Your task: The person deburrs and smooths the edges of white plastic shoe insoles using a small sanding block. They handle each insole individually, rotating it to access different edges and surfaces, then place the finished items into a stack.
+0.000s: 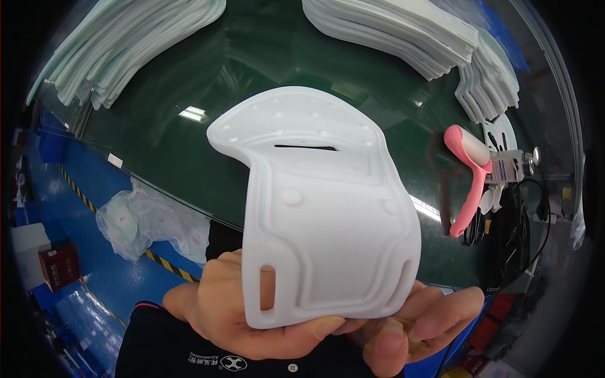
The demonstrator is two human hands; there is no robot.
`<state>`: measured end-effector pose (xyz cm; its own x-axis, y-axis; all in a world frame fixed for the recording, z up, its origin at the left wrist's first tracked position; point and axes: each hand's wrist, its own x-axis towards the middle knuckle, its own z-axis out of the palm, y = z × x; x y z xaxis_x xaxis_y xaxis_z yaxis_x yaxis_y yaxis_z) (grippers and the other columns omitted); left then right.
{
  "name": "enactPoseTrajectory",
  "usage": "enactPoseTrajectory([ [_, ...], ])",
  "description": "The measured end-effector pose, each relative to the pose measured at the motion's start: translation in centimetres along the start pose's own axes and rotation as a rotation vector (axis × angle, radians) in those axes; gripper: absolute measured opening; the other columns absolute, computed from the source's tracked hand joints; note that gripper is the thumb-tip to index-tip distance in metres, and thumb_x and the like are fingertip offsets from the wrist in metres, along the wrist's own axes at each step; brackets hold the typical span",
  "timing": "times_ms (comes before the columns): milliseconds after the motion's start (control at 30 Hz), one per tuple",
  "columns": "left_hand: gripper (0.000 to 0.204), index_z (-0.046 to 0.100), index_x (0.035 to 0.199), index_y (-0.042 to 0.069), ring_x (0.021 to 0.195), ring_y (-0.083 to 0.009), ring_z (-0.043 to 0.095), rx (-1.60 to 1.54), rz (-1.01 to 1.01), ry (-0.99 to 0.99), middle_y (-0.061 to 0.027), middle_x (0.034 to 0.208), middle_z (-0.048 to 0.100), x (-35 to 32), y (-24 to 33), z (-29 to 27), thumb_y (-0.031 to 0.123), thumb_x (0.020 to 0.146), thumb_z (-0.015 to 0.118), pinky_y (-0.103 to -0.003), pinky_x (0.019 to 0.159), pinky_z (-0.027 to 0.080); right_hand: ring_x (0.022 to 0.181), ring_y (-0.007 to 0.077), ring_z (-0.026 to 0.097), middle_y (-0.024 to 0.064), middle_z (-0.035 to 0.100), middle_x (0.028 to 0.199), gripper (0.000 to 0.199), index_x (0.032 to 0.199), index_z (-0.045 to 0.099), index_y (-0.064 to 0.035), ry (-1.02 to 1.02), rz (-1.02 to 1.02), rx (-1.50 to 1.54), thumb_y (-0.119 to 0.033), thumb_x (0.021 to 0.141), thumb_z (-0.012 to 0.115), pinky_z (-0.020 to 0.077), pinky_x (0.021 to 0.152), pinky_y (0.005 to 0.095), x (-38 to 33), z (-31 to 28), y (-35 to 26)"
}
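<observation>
A white moulded pad [334, 220] stands upright in front of me. It has a curved flared top, a thin dark slit below that, and a long slot near each lower side. My left hand [246, 315] is closed on its lower left corner, the thumb along the bottom edge and the other fingers behind. At the lower right corner is my right hand [428, 321], its fingers loosely bent and apart and its thumb clear of the pad's front. The pad hides part of this hand, so whether it touches the back cannot be told.
Stacks of similar white pads stand at the far left [138, 44] and far right [397, 31] of the dark green table [170, 151]. On the right are a pink-handled roller [469, 170], a clear pump bottle [507, 167] and a black pouch [510, 239]. Plastic bags [148, 217] lie at left.
</observation>
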<state>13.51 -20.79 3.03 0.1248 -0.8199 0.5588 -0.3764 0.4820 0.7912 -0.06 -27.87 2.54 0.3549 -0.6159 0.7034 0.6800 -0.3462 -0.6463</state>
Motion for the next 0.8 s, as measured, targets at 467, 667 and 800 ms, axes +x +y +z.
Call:
enactPoseTrajectory([
  [467, 0.030, 0.051, 0.087, -0.006, 0.064, -0.0196, 0.057, 0.232, 0.170, -0.023, -0.0138, 0.080, 0.055, -0.8, 0.0, 1.0, 0.005, 0.063, 0.064, -0.027, 0.059, 0.045, 0.052, 0.0187, 0.051, 0.0118, 0.048, 0.060, 0.023, 0.084, 0.037, 0.0014, 0.025, 0.024, -0.115, 0.009, 0.069, 0.054, 0.0451, 0.054, 0.0265, 0.4, 0.7, -0.7],
  [667, 0.032, 0.049, 0.088, -0.006, 0.067, -0.0199, 0.058, 0.406, 0.219, -0.036, -0.0149, 0.084, 0.054, -1.5, 0.0, 1.4, 0.006, 0.063, 0.065, -0.027, 0.061, 0.046, 0.052, 0.0170, 0.049, 0.0093, 0.048, 0.058, 0.023, 0.079, 0.040, -0.0001, 0.221, 0.174, -0.142, 0.010, 0.066, 0.056, 0.0437, 0.055, 0.0250, 0.6, 2.1, -1.2],
  [800, 0.033, 0.048, 0.089, -0.007, 0.069, -0.0201, 0.058, 0.475, 0.206, -0.073, -0.0155, 0.086, 0.054, -1.4, -0.3, 1.5, 0.006, 0.063, 0.065, -0.028, 0.063, 0.046, 0.052, 0.0159, 0.048, 0.0075, 0.047, 0.057, 0.024, 0.076, 0.042, -0.0011, 0.291, 0.221, -0.152, 0.011, 0.063, 0.058, 0.0428, 0.056, 0.0241, 0.4, 2.5, -1.2],
])
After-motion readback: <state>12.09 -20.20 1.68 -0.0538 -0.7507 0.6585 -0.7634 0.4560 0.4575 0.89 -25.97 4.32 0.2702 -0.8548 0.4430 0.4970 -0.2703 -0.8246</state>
